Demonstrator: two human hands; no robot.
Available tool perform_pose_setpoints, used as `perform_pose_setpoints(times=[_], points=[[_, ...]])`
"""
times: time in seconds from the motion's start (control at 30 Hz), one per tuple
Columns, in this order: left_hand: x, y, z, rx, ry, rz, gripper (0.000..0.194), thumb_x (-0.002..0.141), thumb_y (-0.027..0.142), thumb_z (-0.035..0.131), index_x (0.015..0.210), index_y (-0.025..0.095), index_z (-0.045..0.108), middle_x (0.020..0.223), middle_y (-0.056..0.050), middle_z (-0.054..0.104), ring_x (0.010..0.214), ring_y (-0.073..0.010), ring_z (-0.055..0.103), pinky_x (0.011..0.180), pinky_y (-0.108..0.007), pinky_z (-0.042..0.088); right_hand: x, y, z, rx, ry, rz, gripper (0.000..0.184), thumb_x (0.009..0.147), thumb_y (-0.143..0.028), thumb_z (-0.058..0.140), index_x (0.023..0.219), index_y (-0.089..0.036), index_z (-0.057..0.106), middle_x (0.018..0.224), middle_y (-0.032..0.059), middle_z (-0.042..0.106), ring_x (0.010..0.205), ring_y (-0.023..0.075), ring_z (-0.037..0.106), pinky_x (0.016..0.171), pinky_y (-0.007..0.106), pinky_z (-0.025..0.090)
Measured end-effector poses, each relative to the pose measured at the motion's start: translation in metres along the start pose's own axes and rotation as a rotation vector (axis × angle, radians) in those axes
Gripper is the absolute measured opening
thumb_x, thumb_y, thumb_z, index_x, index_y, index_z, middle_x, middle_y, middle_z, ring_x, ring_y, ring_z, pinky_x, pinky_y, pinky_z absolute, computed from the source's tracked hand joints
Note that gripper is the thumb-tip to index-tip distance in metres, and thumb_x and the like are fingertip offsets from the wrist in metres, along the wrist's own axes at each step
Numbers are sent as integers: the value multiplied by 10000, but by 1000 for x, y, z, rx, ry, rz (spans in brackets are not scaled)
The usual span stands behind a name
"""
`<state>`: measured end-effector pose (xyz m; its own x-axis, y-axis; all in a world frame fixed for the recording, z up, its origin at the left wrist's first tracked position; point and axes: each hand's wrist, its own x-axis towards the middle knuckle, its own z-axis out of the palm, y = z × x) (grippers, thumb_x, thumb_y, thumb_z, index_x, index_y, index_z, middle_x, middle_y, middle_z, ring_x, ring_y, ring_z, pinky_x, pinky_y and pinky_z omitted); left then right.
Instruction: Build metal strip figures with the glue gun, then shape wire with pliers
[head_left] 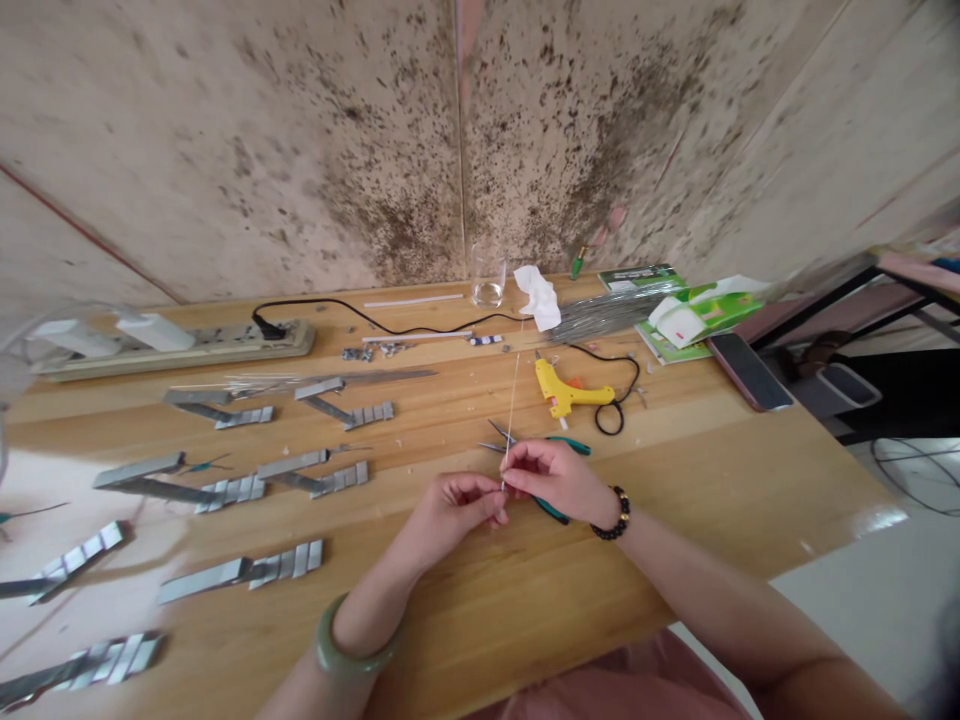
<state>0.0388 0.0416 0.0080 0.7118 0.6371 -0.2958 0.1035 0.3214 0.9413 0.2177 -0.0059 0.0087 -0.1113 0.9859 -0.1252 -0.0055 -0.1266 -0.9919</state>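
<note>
A thin, straight wire (513, 405) stands up from between my hands, its far end pointing toward the wall. My left hand (461, 505) pinches its near end between thumb and forefinger. Right beside it, my right hand (551, 475) grips the same wire a little higher, fingertips almost touching the left ones. Something small and pale sits at the pinch, too small to make out. Under my right hand lie pliers with teal handles (568, 443), partly hidden by the hand. A yellow glue gun (566, 390) rests beyond it.
Several folded grey metal-look pieces (289, 565) lie on the left. A power strip (292, 340) runs along the back. Behind my hands are a glass (489, 285), crumpled tissue (538, 298) and a wire bundle (611, 312). A phone (748, 370) lies at the right edge.
</note>
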Motion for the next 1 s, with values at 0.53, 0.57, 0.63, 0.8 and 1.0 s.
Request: perform_pose_setpoints(times=[0.53,0.57,0.63,0.8,1.0], points=[[0,-1,0,23,-2,15,258,719,409,713,694,153,698,621,-32,683,547,-116,573,584,-236,468,0,0,2,-28,2,-2,234,779,-414,662,819,-190,606,718,-5,622,633,123,583,616,263,489],[-1,-1,0,30,-5,17,258,723,409,710,699,153,699,624,-33,684,550,-117,575,585,-237,470,0,0,2,-32,0,-3,234,782,-415,658,822,-190,608,718,-5,624,631,123,584,616,264,490],[-1,-1,0,37,-8,21,258,724,411,708,707,154,699,627,-33,686,553,-119,577,585,-238,472,0,0,2,-53,-5,-14,225,795,-409,644,827,-189,612,713,-4,628,625,126,587,609,265,493],[1,0,-8,29,119,60,262,689,420,734,717,161,701,611,-27,687,543,-118,573,577,-232,468,-4,-8,-4,-416,203,-204,148,886,-325,551,918,-208,636,864,40,674,785,172,622,725,311,511],[6,0,-25,-9,413,169,277,636,411,771,740,160,713,604,-15,679,568,-121,585,602,-228,474,-16,-17,-10,-1194,321,-248,424,855,-444,599,1179,-174,556,1143,147,605,1083,324,528,920,493,426]])
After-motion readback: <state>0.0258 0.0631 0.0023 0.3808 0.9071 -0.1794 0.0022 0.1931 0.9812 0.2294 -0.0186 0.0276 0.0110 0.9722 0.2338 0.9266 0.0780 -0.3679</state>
